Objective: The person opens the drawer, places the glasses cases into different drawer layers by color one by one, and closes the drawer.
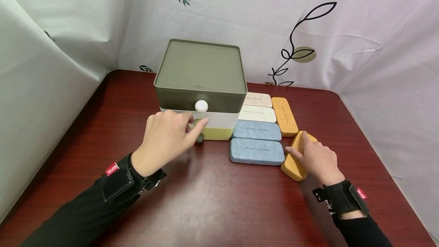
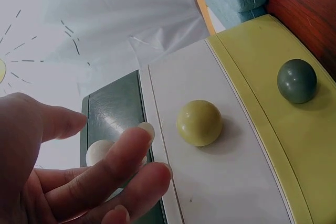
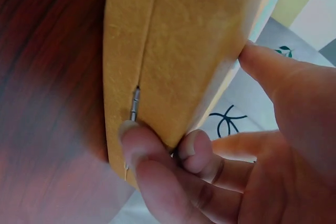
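My right hand [image 1: 320,161] grips a mustard-yellow glasses case [image 1: 293,167] at the near right end of a group of cases. In the right wrist view the thumb touches one edge, and the fingers curl by the metal hinge [image 3: 135,103] on the case's side. My left hand [image 1: 166,140] hovers before a stacked drawer box [image 1: 202,68] with dark green, white and yellow tiers. Its fingers are loosely bent and hold nothing. The white knob [image 2: 98,151] lies partly behind them in the left wrist view; the olive-yellow knob [image 2: 199,123] and dark green knob [image 2: 297,81] show beyond the fingertips.
Two blue glasses cases [image 1: 257,151] lie side by side right of the box. Behind them are a white case [image 1: 257,114] and a beige case [image 1: 258,99], with another yellow case [image 1: 284,116] at their right. Patterned white curtain [image 1: 240,14] borders the dark red table [image 1: 219,205].
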Action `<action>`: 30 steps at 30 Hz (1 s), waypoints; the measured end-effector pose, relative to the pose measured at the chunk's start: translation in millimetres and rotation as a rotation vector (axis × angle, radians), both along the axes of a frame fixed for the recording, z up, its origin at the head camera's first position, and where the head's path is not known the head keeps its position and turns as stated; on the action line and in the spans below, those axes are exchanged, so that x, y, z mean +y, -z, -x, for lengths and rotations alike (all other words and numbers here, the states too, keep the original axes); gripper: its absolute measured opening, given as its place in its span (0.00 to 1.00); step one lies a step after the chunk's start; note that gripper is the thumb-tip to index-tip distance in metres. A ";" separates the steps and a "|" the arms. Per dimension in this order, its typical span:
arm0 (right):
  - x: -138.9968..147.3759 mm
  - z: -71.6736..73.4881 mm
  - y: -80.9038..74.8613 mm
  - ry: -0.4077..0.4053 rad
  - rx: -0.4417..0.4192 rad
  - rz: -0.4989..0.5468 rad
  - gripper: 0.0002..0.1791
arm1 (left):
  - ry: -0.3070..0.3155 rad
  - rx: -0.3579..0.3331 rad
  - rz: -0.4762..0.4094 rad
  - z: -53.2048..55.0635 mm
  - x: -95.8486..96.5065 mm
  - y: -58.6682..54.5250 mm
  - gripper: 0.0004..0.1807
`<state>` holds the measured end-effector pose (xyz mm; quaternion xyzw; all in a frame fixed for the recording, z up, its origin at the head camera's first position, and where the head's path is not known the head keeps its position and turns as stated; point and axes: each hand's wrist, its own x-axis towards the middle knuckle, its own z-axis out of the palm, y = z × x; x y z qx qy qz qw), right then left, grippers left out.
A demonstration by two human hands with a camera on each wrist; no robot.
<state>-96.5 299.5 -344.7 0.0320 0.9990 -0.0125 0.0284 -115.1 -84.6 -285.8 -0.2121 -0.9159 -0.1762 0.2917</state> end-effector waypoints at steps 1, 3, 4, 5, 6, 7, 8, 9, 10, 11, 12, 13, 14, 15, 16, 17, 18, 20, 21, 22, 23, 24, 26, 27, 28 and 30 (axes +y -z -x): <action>0.8 0.3 -0.1 -0.004 -0.009 -0.003 0.38 | 0.002 -0.001 0.001 0.9 0.8 -0.1 0.23; 2.2 1.3 -0.1 -0.010 -0.025 -0.007 0.35 | 0.002 -0.002 -0.002 2.7 2.4 -0.5 0.24; 2.7 1.8 0.0 -0.014 -0.032 -0.011 0.34 | -0.002 -0.001 -0.005 3.7 3.2 -0.4 0.24; 3.1 2.2 -0.1 -0.018 -0.039 -0.015 0.34 | -0.007 0.003 -0.007 4.8 3.9 -0.3 0.24; 3.4 2.7 -0.2 -0.021 -0.040 -0.018 0.35 | -0.012 0.006 -0.010 6.0 4.5 -0.2 0.25; 3.7 3.3 -0.1 -0.028 -0.040 -0.021 0.35 | -0.016 0.010 -0.014 7.1 5.2 0.1 0.26; 3.6 3.7 -0.3 -0.035 -0.038 -0.022 0.36 | -0.021 0.016 -0.017 8.3 5.7 0.4 0.26; 3.6 4.2 -0.5 -0.043 -0.034 -0.024 0.36 | -0.024 0.022 -0.021 9.3 6.2 0.8 0.26; 3.5 4.5 -0.6 -0.050 -0.031 -0.026 0.36 | -0.027 0.029 -0.025 10.2 6.6 1.2 0.26; 3.4 4.9 -0.6 -0.056 -0.028 -0.028 0.36 | -0.029 0.035 -0.026 11.3 7.0 1.6 0.26; 3.3 5.2 -0.7 -0.060 -0.025 -0.029 0.35 | -0.031 0.036 -0.029 12.2 7.4 1.9 0.27; 3.2 5.5 -0.7 -0.063 -0.026 -0.030 0.35 | -0.033 0.037 -0.030 13.0 7.7 2.0 0.27; 3.1 5.7 -0.6 -0.063 -0.028 -0.031 0.34 | -0.034 0.036 -0.032 13.7 8.1 2.1 0.27; 3.0 6.0 -0.4 -0.062 -0.030 -0.034 0.34 | -0.037 0.035 -0.032 14.4 8.3 2.2 0.27; 2.9 6.4 -0.3 -0.061 -0.032 -0.036 0.34 | -0.041 0.030 -0.031 15.2 8.5 2.1 0.28; 2.8 6.8 -0.1 -0.061 -0.035 -0.041 0.35 | -0.045 0.025 -0.030 16.1 8.6 1.9 0.29; 2.6 7.2 0.1 -0.059 -0.038 -0.045 0.35 | -0.049 0.019 -0.029 16.8 8.6 1.6 0.29; 2.1 7.9 0.5 -0.058 -0.044 -0.056 0.37 | -0.057 0.008 -0.026 18.3 8.5 1.0 0.30; 2.0 8.1 0.7 -0.058 -0.047 -0.062 0.38 | -0.060 0.003 -0.025 19.1 8.4 0.6 0.31; 2.0 8.3 0.9 -0.057 -0.049 -0.066 0.39 | -0.063 -0.002 -0.024 19.9 8.4 0.2 0.31; 2.0 8.5 1.0 -0.057 -0.049 -0.069 0.39 | -0.065 -0.008 -0.022 20.6 8.4 -0.2 0.31; 1.9 8.5 1.1 -0.055 -0.049 -0.069 0.40 | -0.067 -0.014 -0.021 21.2 8.4 -0.6 0.31; 2.2 8.3 1.2 -0.053 -0.046 -0.067 0.39 | -0.069 -0.021 -0.023 22.2 8.7 -1.2 0.32; 2.3 8.4 1.3 -0.052 -0.045 -0.067 0.39 | -0.069 -0.025 -0.024 22.7 8.9 -1.5 0.32; 2.5 8.3 1.4 -0.052 -0.044 -0.066 0.39 | -0.069 -0.026 -0.026 23.2 9.2 -1.6 0.32; 2.8 8.3 1.7 -0.050 -0.044 -0.065 0.38 | -0.066 -0.023 -0.034 24.0 9.9 -1.7 0.32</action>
